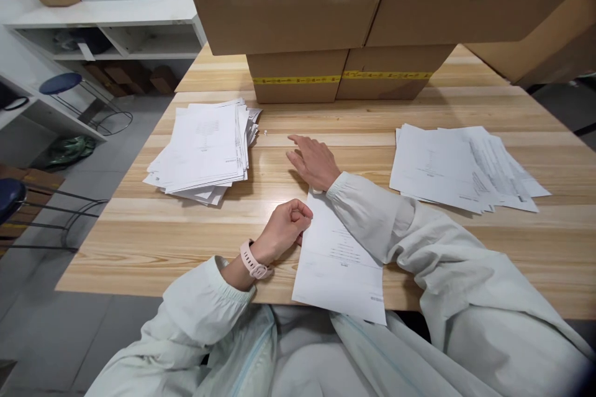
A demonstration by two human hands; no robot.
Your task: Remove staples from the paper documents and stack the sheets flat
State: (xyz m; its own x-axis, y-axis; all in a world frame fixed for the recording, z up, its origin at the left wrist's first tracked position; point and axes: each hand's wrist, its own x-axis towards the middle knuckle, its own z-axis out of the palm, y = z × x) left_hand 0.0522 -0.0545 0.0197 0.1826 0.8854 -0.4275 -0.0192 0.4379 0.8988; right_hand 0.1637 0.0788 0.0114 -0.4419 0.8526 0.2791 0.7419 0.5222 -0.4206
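Observation:
A printed sheet of paper (338, 273) lies in front of me, its near end hanging over the table's front edge. My left hand (285, 227), with a pink watch on the wrist, is closed in a pinch at the sheet's upper left edge. Past the far end of the sheet, my right hand (316, 162) reaches left over the tabletop, fingers stretched out and nothing in them. Its wrist and sleeve cover the sheet's upper right part.
An uneven stack of printed papers (205, 142) sits on the left of the wooden table (139, 248). Another, fanned pile of papers (433, 167) lies at right. Large cardboard boxes (293, 6) stand at the back. Stools (60, 82) and white shelves (116, 12) are on the left.

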